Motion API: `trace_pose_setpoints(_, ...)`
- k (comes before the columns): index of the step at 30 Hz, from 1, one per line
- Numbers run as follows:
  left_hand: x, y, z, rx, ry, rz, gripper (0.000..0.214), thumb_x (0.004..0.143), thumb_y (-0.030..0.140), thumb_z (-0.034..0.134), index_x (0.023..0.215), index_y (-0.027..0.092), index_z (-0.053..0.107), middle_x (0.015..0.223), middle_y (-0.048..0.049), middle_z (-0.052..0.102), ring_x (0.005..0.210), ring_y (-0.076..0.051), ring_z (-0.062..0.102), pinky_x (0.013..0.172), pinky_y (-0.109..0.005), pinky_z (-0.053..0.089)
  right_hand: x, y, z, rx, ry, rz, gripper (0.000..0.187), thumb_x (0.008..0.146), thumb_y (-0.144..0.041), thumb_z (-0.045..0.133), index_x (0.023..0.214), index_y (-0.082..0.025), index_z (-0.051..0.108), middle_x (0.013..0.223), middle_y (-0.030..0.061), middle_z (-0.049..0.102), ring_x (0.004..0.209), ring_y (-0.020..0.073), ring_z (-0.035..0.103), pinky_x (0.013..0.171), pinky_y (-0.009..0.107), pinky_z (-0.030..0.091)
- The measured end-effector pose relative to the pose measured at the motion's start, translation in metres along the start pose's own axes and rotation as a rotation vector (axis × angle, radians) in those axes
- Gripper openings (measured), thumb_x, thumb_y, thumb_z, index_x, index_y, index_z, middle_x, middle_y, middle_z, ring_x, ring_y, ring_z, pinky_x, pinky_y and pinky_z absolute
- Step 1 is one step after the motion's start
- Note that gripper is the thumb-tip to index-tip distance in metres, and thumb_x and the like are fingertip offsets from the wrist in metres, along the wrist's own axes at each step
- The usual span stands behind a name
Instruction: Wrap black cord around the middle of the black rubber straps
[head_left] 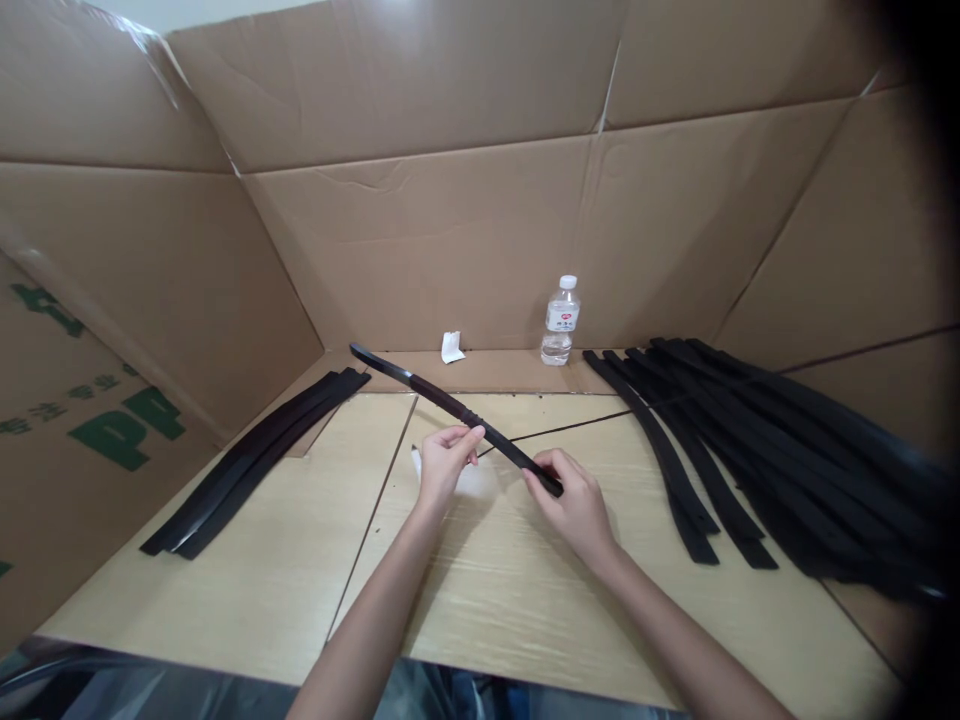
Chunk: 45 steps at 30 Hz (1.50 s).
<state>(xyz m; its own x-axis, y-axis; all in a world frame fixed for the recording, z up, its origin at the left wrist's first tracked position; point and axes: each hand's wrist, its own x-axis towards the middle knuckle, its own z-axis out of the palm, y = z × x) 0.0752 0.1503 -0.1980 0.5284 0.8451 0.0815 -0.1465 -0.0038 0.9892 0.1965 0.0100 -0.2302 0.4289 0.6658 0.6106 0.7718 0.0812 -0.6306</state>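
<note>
A long, narrow black strip (442, 401) is held slantwise above the table, its far end up to the left and its near end down to the right. My left hand (448, 460) pinches it near the middle, thumb on top. Closed round the near end is my right hand (571, 500). Part of the strip's far half looks glossy, and small ridges show by my left thumb. Under my left hand lies a white pen-like object (416, 463) with a dark tip, partly hidden.
Several black strips (255, 455) lie at the left, and a larger heap of black strips (757, 440) at the right. A water bottle (561, 325) and a crumpled white paper (452, 347) stand at the back. Cardboard walls (420, 240) surround the wooden table (285, 590).
</note>
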Motion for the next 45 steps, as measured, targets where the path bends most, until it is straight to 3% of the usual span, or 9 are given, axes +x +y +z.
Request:
trace_pose_setpoints(8, 0.001, 0.002, 0.002, -0.120, -0.130, -0.073, 0.062, 0.068, 0.058, 0.069, 0.104, 0.007, 0.064, 0.054, 0.0030, 0.043, 0.044, -0.002, 0.025, 0.045, -0.019, 0.011, 0.003, -0.006, -0.003, 0.016, -0.010, -0.017, 0.017, 0.089, -0.025, 0.055, 0.105, -0.019, 0.052, 0.101, 0.0033, 0.057, 0.095, 0.0170, 0.055, 0.081, 0.027, 0.042)
trace_pose_setpoints(14, 0.002, 0.005, -0.002, -0.146, -0.072, -0.037, 0.051, 0.066, 0.054, 0.072, 0.058, 0.011, 0.048, 0.044, 0.0024, 0.038, 0.043, -0.003, 0.027, 0.047, -0.020, 0.016, 0.001, -0.008, -0.003, 0.052, -0.090, 0.036, 0.012, 0.093, -0.029, 0.052, 0.101, -0.021, 0.057, 0.095, 0.0006, 0.060, 0.088, 0.0156, 0.058, 0.076, 0.027, 0.043)
trace_pose_setpoints(18, 0.001, 0.004, -0.001, -0.150, -0.016, -0.034, 0.049, 0.067, 0.049, 0.074, 0.055, 0.011, 0.046, 0.044, 0.0026, 0.036, 0.044, -0.003, 0.027, 0.047, -0.021, 0.016, 0.000, -0.009, -0.002, 0.057, 0.015, -0.065, 0.008, 0.091, -0.025, 0.057, 0.096, -0.019, 0.055, 0.091, 0.0025, 0.058, 0.084, 0.0156, 0.056, 0.075, 0.027, 0.043)
trace_pose_setpoints(22, -0.001, 0.003, 0.002, -0.182, -0.047, -0.073, 0.048, 0.067, 0.049, 0.074, 0.085, 0.006, 0.065, 0.051, 0.0026, 0.040, 0.045, -0.002, 0.027, 0.047, -0.020, 0.011, 0.001, -0.009, -0.002, 0.092, 0.055, -0.120, 0.006, 0.090, -0.014, 0.052, 0.095, -0.018, 0.053, 0.094, 0.0040, 0.056, 0.090, 0.0156, 0.055, 0.079, 0.027, 0.044)
trace_pose_setpoints(25, -0.003, 0.006, 0.003, -0.228, -0.103, -0.096, 0.064, 0.069, 0.052, 0.072, 0.112, 0.005, 0.063, 0.059, 0.0026, 0.042, 0.045, 0.000, 0.024, 0.048, -0.020, 0.008, 0.003, -0.009, -0.002, 0.107, 0.046, -0.081, 0.014, 0.087, -0.014, 0.055, 0.101, -0.019, 0.055, 0.100, 0.0039, 0.057, 0.095, 0.0159, 0.055, 0.084, 0.027, 0.045)
trace_pose_setpoints(29, -0.004, 0.011, 0.002, -0.290, -0.123, -0.080, 0.068, 0.073, 0.048, 0.071, 0.123, 0.004, 0.057, 0.059, 0.0030, 0.041, 0.047, 0.000, 0.024, 0.049, -0.019, 0.009, 0.003, -0.008, -0.004, 0.088, -0.018, -0.009, 0.023, 0.092, -0.027, 0.054, 0.113, -0.020, 0.056, 0.107, 0.0033, 0.059, 0.101, 0.0164, 0.055, 0.089, 0.028, 0.043)
trace_pose_setpoints(35, -0.006, 0.015, 0.003, -0.337, -0.101, -0.112, 0.064, 0.068, 0.046, 0.075, 0.115, 0.005, 0.061, 0.053, 0.0046, 0.040, 0.045, -0.001, 0.024, 0.048, -0.019, 0.011, 0.000, -0.005, -0.001, 0.050, -0.073, 0.007, 0.020, 0.096, -0.030, 0.046, 0.108, -0.017, 0.056, 0.100, 0.0053, 0.061, 0.094, 0.0187, 0.056, 0.081, 0.031, 0.044)
trace_pose_setpoints(41, -0.006, 0.012, 0.005, -0.328, -0.107, -0.134, 0.047, 0.062, 0.051, 0.077, 0.066, 0.009, 0.056, 0.046, 0.0035, 0.038, 0.045, -0.002, 0.029, 0.047, -0.019, 0.019, -0.003, -0.001, 0.001, -0.004, -0.004, 0.020, 0.019, 0.091, -0.029, 0.055, 0.108, -0.019, 0.054, 0.102, 0.0049, 0.062, 0.094, 0.0190, 0.059, 0.081, 0.030, 0.046)
trace_pose_setpoints(45, -0.005, 0.009, 0.005, -0.285, -0.080, -0.124, 0.050, 0.060, 0.050, 0.079, 0.058, 0.010, 0.049, 0.044, 0.0025, 0.040, 0.045, -0.003, 0.033, 0.048, -0.019, 0.021, -0.004, -0.001, -0.001, -0.063, 0.011, 0.011, 0.013, 0.089, -0.027, 0.057, 0.099, -0.019, 0.055, 0.092, 0.0016, 0.064, 0.082, 0.0170, 0.061, 0.072, 0.027, 0.046)
